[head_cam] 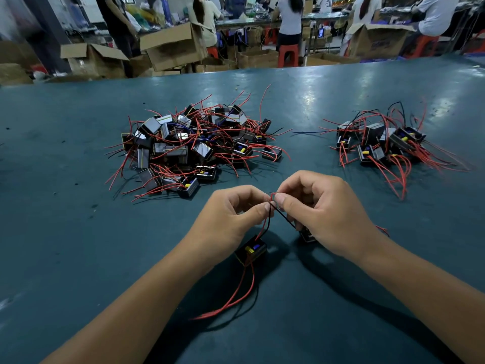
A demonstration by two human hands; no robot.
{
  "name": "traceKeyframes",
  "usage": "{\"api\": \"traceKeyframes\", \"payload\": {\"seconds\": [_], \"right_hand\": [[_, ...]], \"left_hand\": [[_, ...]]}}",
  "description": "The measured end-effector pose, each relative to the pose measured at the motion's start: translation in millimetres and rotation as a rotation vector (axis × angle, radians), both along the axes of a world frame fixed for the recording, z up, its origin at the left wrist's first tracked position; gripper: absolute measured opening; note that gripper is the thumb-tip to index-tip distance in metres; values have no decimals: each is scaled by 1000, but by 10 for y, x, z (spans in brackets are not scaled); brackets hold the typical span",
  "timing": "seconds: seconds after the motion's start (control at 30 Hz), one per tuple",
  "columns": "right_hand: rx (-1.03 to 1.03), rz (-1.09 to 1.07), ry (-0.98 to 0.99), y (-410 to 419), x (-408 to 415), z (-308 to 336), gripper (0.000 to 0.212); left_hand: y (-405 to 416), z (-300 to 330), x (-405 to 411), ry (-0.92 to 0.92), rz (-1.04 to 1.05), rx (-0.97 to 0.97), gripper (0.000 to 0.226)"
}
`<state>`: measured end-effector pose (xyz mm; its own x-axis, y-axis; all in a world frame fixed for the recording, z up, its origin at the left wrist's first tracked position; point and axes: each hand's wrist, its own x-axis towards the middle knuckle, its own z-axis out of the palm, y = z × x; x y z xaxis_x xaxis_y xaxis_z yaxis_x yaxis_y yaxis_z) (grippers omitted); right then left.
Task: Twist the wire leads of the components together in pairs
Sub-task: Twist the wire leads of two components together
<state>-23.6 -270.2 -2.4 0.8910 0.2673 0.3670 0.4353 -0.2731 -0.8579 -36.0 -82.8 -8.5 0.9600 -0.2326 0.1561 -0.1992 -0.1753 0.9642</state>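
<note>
While bare table [78,258] surrounds them, left hand [225,216] and right hand [322,206] pinch the wire leads [271,198].

Beyond the teal table [78,245], open cardboard boxes [173,46] and red stools [288,55] stand.

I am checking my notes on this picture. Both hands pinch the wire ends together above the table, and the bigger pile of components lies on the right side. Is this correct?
Not quite. The head view shows the bigger pile on the left side; the smaller pile lies on the right. The rest holds: the left hand and the right hand pinch the wire ends together above the table.
</note>
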Motion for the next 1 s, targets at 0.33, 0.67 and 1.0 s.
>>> {"api": "traceKeyframes", "payload": {"seconds": [0.33,0.67,1.0], "right_hand": [[-71,-49,-59,-26,14,14,16],[-147,-115,-208,-103,66,99,11],[-379,-180,-372,-38,34,13,12]], "left_hand": [[111,-4,36,-47,5,83,7],[156,35,65,-115,153,226,10],[76,4,-1,-336,188,413,10]]}}
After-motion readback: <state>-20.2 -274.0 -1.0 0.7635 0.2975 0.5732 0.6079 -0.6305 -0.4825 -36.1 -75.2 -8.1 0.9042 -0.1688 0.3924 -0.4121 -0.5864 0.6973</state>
